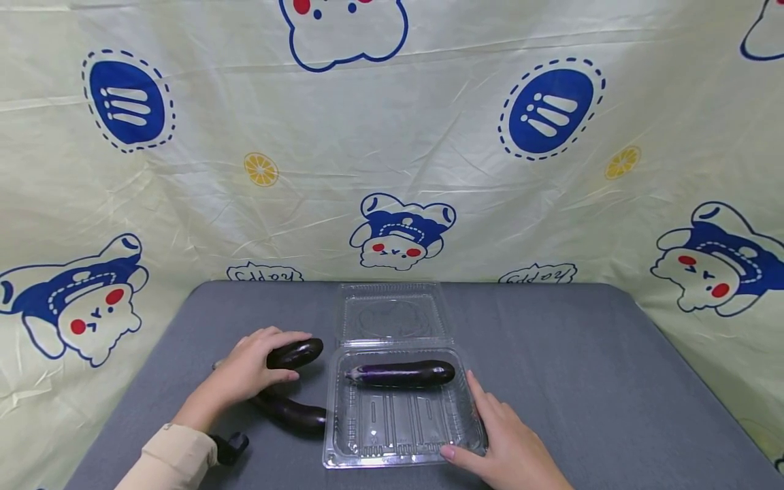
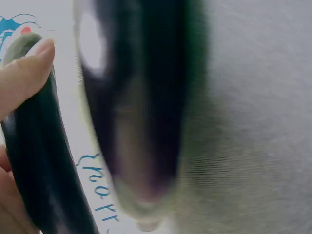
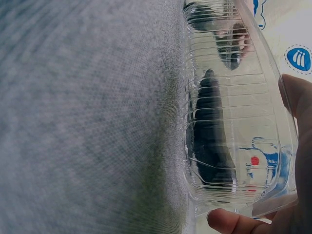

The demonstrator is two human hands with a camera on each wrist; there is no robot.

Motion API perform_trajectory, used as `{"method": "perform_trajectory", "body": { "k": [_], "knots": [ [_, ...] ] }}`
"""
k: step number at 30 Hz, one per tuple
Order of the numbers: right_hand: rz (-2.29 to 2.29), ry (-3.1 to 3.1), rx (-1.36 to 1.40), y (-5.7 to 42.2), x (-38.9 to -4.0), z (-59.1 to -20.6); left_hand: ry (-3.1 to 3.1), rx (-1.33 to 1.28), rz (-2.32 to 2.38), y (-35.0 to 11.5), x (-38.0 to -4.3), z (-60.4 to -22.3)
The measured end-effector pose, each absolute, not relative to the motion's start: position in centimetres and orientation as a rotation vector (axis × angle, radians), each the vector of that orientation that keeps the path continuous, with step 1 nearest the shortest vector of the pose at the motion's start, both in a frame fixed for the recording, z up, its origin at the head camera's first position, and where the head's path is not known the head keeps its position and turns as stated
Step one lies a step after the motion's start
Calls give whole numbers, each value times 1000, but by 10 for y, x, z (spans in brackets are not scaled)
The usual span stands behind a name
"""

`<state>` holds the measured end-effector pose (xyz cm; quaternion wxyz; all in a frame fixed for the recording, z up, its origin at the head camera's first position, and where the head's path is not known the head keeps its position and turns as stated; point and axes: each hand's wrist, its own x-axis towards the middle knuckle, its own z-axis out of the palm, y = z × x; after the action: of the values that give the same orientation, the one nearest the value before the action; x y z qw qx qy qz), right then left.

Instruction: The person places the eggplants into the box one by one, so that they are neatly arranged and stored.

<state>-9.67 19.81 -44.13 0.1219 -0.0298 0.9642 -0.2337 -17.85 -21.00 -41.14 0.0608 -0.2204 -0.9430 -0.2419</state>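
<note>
My left hand grips a dark purple eggplant at the left of the clear plastic container. In the left wrist view its thumb presses on that held eggplant. Below the hand a second, curved eggplant lies on the table, its right end against the container's left side. Across the back of the open container's base lies another eggplant, its stem end to the left. My right hand holds the container's near right corner, thumb at the front rim and fingers along the right wall.
The container's hinged lid lies folded back behind the base. A grey cloth covers the table. A black strap hangs at the left wrist. Behind the table hangs a cream curtain with cartoon prints.
</note>
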Motion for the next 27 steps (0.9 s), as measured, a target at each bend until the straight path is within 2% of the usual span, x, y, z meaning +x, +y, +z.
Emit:
{"method": "perform_trajectory", "body": {
  "k": [8,21,27],
  "knots": [
    [-677,2843,-112,198,-96,-440,-2860,-649,-774,-200,-176,-390],
    [-663,2822,-84,197,-98,-440,-2875,-882,-836,-145,-171,-361],
    [-659,2813,-72,197,-99,-440,-2892,-973,-794,-119,-172,-359]
  ]
}}
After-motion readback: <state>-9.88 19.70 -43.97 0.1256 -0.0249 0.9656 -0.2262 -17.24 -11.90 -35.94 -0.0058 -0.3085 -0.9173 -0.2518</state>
